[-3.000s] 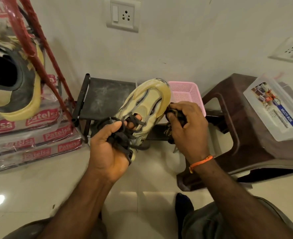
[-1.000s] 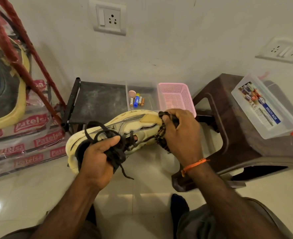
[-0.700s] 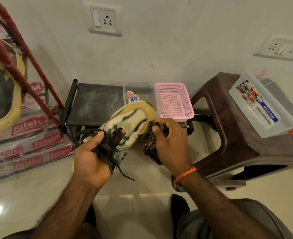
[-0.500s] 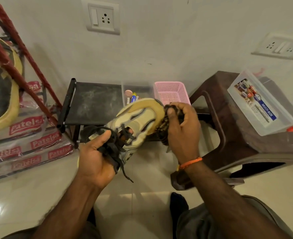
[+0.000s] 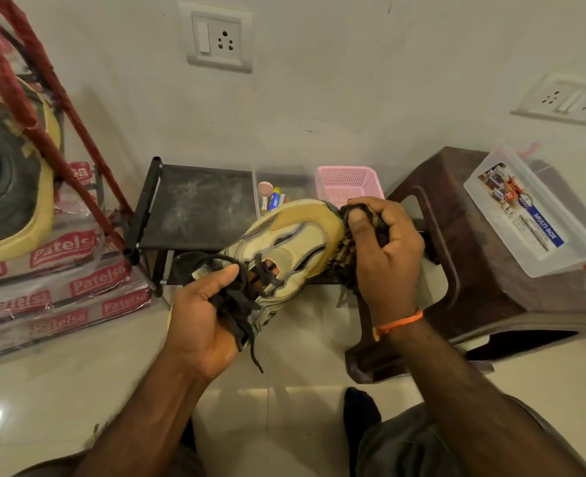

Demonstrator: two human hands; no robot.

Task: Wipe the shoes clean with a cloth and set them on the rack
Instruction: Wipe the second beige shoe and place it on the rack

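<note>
So here's the view off my head cam: my left hand has its grip clamped around the heel end of the yellow sneaker, with a bunch of the black laces caught under the fingers and one lace end dangling below. The shoe is up in the air over the tiled floor, just in front of the low black shelf, toe pointing up and to the right. My right hand has its grip closed tight on the dark patterned cloth, and the cloth is pressed right against the toe edge of the sneaker. There's an orange thread band on that wrist.

At the back right corner of the shelf sits a clear tub with a few small bits in it, can't really make out what, and a pink mesh basket right beside it. To the right of the shelf is a brown plastic stool with a clear lidded box on top.

Far left, the red rack already has the other shoe sitting on it, opening facing me. Stacked wrapped packs sit on the floor under it. Wall socket above the shelf.
</note>
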